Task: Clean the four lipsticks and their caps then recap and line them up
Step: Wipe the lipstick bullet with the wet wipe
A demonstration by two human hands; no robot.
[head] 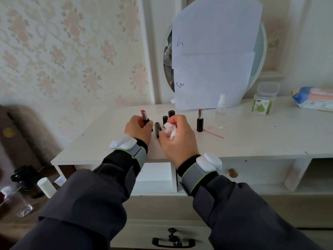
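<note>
sleeves: two dark grey jacket sleeves nearest the camera, each with a grey wrist strap carrying a white pod.
left hand: fingers curled round the black base of an uncapped red lipstick, bullet tilted up and left.
right hand: fingers pinch a crumpled white cotton pad and also grip a black faceted lipstick cap.
black caps: two, upright on the white desk, just behind the hands.
second uncapped lipstick: upright on the desk, right of the hands.
clear spray bottle: behind that lipstick.
pink-tipped swab: lying on the desk beside it.
round mirror: at the desk's back, covered by white paper sheets.
</note>
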